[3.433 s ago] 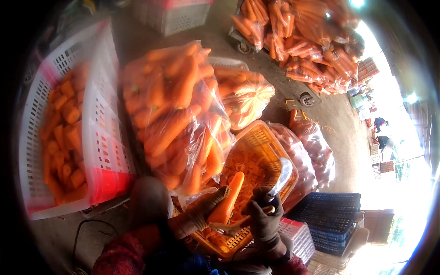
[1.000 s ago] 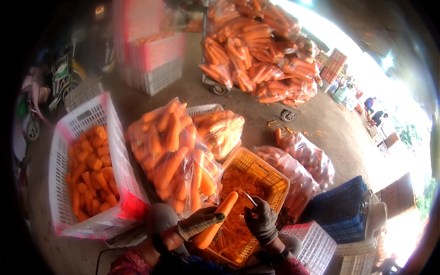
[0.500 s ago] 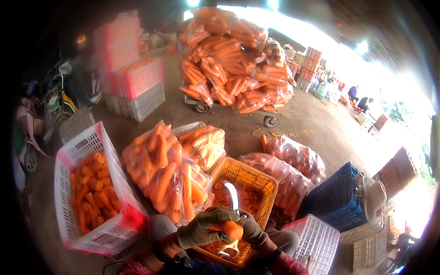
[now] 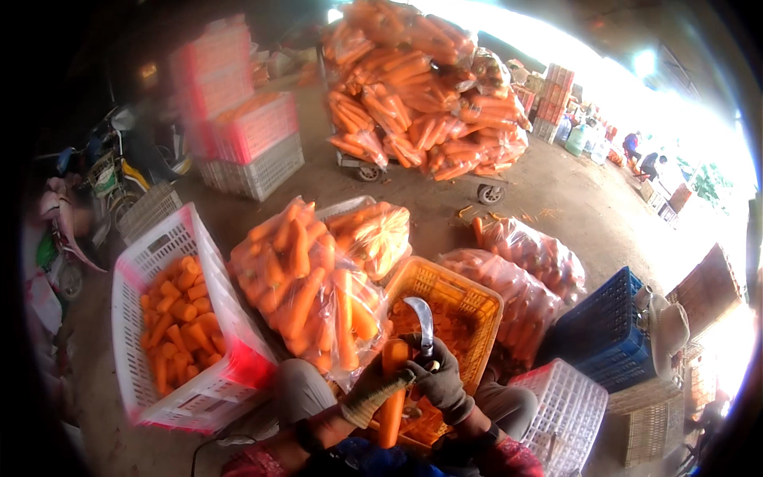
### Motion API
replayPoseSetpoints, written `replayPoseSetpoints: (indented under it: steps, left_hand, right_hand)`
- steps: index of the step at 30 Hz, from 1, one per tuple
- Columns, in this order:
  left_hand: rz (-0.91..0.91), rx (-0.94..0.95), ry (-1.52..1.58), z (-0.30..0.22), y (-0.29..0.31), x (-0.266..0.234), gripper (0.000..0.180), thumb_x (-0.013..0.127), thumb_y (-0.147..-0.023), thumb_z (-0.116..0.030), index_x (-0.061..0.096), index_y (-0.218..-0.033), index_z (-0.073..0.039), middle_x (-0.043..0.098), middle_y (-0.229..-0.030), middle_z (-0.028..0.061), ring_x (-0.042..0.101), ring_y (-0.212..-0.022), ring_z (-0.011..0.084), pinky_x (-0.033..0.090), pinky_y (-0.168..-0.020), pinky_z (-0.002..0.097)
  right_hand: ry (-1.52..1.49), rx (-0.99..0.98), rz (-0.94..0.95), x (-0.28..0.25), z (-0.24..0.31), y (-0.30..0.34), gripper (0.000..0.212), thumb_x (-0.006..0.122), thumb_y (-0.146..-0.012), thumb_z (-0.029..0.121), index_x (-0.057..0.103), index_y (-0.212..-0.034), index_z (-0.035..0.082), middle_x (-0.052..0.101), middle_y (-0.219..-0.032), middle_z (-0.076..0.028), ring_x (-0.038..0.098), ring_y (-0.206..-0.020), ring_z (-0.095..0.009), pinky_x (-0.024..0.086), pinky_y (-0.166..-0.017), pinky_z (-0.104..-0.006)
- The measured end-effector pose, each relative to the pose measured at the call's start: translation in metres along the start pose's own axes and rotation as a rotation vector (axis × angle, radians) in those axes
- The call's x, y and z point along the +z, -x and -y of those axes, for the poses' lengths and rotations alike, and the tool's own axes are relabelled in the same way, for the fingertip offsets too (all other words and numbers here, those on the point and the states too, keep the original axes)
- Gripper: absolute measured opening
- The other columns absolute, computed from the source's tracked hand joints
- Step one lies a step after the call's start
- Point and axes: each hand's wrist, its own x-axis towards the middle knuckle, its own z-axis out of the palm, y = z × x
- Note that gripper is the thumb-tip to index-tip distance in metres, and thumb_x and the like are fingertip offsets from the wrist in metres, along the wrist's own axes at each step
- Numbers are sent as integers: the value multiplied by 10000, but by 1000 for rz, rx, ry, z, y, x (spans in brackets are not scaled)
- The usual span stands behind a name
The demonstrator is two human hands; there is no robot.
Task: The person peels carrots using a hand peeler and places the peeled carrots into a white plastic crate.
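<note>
The view looks from the person's head through a wide fisheye camera — it faces down and forward. The left hand (image 4: 372,391) and the right hand (image 4: 443,385) are near, below the middle; the forearms (image 4: 332,426) enter from lower edge. The heap of bagged carrots (image 4: 421,103) is farther — at the top.

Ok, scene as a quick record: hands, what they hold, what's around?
left hand: gloved, gripping a carrot
right hand: gloved, holding a curved blade, tip pointing left
under hands: orange crate with orange scraps
far left: white-and-red crate of carrot pieces
left of orange crate: clear bag of carrots
beyond: wheeled cart piled with bagged carrots
right: blue crate
</note>
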Motion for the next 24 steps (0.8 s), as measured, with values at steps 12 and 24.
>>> replayPoseSetpoints:
  steps: [12,24]
  left_hand:
    - [-85,8,-416,-9,-3,-18,455,781,-757,-96,550,-1138,-3,604,-804,24,572,-635,89,485,-573,240]
    - [1,152,-663,-17,-2,-21,536,820,-727,-183,552,-1151,6,593,-938,29,534,-842,109,481,-748,274]
  right_hand:
    - [1258,-760,-163,-32,-9,15,370,642,-747,95,540,-1096,29,543,-730,-82,566,-634,-247,455,-541,-364]
    - [1237,-657,-130,-46,-47,-6,287,633,-718,63,519,-981,50,560,-760,-101,587,-664,-287,465,-556,-382]
